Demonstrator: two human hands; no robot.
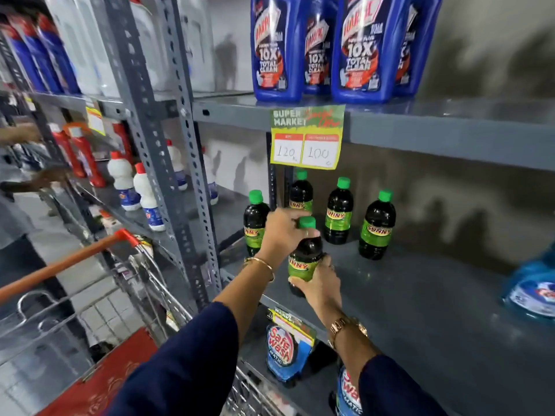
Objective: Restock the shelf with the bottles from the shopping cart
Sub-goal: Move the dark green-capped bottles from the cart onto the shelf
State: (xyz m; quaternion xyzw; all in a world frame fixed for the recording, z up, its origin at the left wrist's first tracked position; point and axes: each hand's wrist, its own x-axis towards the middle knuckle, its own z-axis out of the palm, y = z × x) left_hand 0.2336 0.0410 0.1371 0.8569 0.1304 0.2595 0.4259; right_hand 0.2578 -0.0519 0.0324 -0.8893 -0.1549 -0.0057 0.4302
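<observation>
A dark bottle (304, 253) with a green cap and green label stands near the front edge of the grey middle shelf (420, 295). My left hand (283, 231) wraps its neck just under the cap. My right hand (319, 285) cups its base from the right. Behind it stand several matching bottles: one at the left (255, 223), one at the back (300, 192), another (338, 211) and one at the right (377, 226). The shopping cart (126, 283) with an orange handle sits at the lower left; its contents are mostly hidden.
Blue cleaner jugs (277, 49) fill the shelf above, with a price tag (306, 138) hanging from its edge. A blue pouch (531, 289) lies at the shelf's far right. Detergent pouches (285, 349) sit below. White and red bottles (144, 193) stand in the left bay, beside a perforated upright (186, 175).
</observation>
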